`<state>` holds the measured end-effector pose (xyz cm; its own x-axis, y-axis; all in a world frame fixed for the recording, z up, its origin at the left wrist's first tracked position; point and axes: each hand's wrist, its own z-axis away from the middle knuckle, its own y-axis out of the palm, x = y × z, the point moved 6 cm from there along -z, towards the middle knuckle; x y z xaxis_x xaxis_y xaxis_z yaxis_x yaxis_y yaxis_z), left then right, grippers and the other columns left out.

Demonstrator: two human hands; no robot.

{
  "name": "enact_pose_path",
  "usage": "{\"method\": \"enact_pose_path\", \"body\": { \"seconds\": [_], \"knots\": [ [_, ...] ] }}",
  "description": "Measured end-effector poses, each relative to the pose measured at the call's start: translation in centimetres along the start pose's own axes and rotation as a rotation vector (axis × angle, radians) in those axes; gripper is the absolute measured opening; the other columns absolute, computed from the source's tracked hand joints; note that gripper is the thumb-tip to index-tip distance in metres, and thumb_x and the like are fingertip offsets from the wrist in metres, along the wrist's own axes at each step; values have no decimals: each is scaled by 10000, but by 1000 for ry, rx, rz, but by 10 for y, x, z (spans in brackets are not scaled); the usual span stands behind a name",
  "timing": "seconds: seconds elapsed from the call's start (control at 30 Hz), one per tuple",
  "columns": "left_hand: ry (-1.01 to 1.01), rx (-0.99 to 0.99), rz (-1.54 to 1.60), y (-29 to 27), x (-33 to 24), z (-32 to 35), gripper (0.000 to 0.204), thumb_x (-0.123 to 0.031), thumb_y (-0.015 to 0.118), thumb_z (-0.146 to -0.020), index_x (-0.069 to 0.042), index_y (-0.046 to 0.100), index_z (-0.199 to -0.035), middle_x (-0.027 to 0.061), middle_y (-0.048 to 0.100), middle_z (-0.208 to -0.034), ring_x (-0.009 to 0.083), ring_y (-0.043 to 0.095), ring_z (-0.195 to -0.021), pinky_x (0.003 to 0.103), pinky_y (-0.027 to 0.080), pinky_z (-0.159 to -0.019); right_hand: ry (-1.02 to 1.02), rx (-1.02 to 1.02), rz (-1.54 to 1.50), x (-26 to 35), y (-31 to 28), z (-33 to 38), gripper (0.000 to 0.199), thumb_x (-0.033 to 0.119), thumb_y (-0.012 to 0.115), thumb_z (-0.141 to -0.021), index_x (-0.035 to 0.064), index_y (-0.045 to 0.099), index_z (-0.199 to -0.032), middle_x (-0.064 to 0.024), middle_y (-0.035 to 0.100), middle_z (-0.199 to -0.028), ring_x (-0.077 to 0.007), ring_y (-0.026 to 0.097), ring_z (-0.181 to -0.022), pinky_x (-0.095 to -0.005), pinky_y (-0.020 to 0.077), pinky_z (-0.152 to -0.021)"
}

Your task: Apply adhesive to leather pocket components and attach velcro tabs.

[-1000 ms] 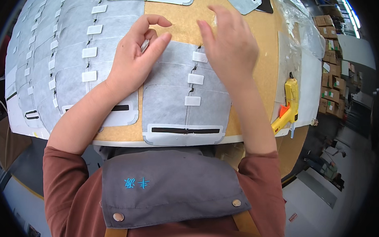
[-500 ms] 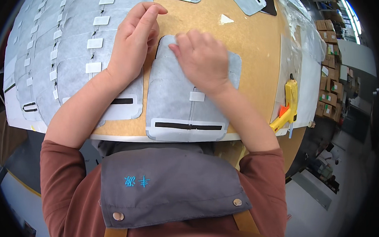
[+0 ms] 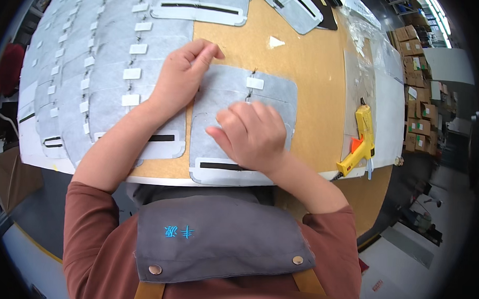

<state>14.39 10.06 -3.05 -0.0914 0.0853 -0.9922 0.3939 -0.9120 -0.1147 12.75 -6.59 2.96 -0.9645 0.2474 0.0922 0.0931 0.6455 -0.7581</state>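
A grey-white fabric panel (image 3: 208, 130) lies flat at the table's near edge, with a black strip along its near end, a white tab and thin wires down its middle. Over its lower middle is my right hand (image 3: 256, 137), its fingers curled under and slightly blurred; whatever they hold, if anything, is hidden. My left hand (image 3: 181, 76) rests by the panel's far left corner, closed, thumb laid along the bent forefinger. What its fingers may pinch I cannot make out.
Overlapping similar panels (image 3: 113, 66) with rows of white tabs cover the table's left side. More panels (image 3: 199, 13) lie beyond. A yellow glue gun (image 3: 362, 135) lies at the right edge, near clear plastic film (image 3: 359, 40). Cardboard boxes (image 3: 418, 103) stand off to the right.
My right hand has moved nearer along the panel, from its far end to just above the black strip, uncovering the far tab. The left hand stays closed near the far left corner.
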Motion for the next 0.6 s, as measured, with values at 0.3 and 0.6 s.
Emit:
{"method": "enact_pose_path", "body": {
  "seconds": [0.3, 0.6],
  "knots": [
    [127, 77, -1001, 6, -24, 4, 314, -334, 636, -948, -51, 664, -1079, 128, 655, -708, 264, 657, -695, 367, 500, -650, 76, 174, -109, 5, 5, 53, 168, 172, 744, -784, 109, 641, -901, 4, 552, -809, -175, 517, -672, -310, 418, -600],
    [-335, 412, -794, 11, -13, 5, 559, -523, 649, -915, -8, 647, -698, 45, 563, -580, 177, 562, -539, 336, 429, -520, 67, 139, -154, 1, 10, 60, 137, 145, 733, -792, 104, 626, -869, -7, 510, -764, -170, 520, -658, -315, 413, -566]
  ]
}}
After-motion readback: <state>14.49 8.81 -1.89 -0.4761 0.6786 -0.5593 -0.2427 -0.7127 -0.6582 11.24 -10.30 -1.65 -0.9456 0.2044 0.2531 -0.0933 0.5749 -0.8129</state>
